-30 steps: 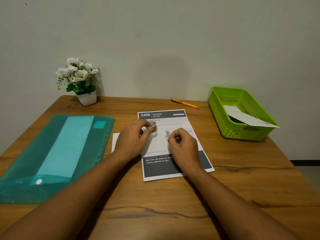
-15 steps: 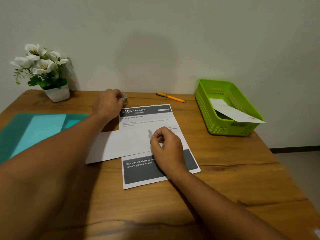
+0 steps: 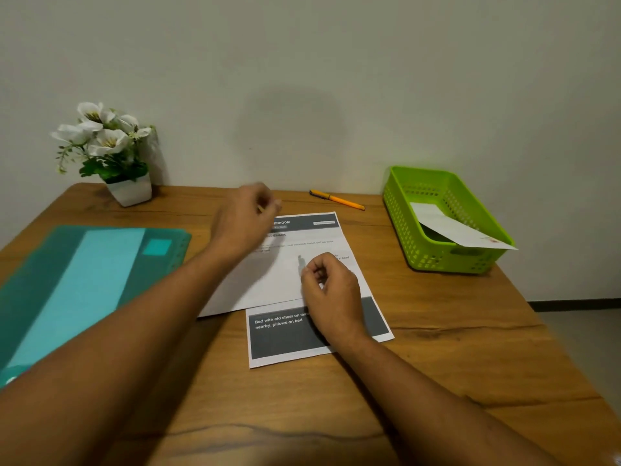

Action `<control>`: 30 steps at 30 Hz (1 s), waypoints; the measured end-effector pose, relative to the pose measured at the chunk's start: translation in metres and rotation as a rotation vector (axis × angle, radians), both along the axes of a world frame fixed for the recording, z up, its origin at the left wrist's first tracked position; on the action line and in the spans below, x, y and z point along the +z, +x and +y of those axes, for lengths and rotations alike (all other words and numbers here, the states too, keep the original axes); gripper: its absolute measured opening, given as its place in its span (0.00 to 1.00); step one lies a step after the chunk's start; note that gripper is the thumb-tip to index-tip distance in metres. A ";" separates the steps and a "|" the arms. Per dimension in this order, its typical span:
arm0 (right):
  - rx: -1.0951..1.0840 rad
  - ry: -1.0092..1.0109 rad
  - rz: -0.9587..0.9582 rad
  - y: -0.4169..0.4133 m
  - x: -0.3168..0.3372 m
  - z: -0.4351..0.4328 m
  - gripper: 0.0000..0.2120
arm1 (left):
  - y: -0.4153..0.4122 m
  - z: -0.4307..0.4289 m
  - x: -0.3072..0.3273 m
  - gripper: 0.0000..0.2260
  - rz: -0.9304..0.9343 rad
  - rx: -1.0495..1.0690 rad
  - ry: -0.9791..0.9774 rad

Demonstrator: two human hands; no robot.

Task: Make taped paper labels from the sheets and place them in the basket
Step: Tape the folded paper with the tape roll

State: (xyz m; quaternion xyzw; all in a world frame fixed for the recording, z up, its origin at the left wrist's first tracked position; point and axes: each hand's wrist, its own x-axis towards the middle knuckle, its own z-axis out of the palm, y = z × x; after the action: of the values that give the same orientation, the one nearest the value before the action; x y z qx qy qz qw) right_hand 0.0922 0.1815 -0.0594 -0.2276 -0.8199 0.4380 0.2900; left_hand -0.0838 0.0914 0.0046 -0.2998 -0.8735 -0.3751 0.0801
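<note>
On the desk [image 3: 437,348] before you lies a printed sheet [image 3: 322,240], its header reading "…EDROOM" and its dark lower band "Bed with old sheet on… nearby, pillows on bed". A blank sheet [image 3: 265,287] lies across its middle. Your right hand [image 3: 331,290] rests on both, thumb and forefinger pinching a short tape strip [image 3: 300,263]. Your left hand [image 3: 243,220] hovers blurred above the header, fingers curled; what it holds, if anything, cannot be told. At the right, the green basket [image 3: 400,210] holds one folded paper [image 3: 450,227]. A pen [image 3: 337,200] lies near the wall.
</note>
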 end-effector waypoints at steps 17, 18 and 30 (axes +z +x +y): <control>0.085 0.218 -0.050 0.000 0.002 -0.008 0.04 | 0.083 -0.048 -0.052 0.14 -0.217 -0.209 0.034; 0.103 0.232 -0.050 0.001 0.002 -0.008 0.03 | 0.084 -0.049 -0.051 0.15 -0.222 -0.210 0.039; -0.022 0.062 0.016 0.001 0.002 -0.003 0.03 | 0.083 -0.048 -0.055 0.10 -0.280 -0.114 0.085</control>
State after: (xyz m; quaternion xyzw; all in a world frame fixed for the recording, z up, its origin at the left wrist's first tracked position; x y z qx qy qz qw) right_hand 0.0929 0.1786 -0.0571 -0.2243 -0.8282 0.4109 0.3082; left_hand -0.0012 0.0434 -0.0501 -0.2901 -0.8411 -0.4537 -0.0512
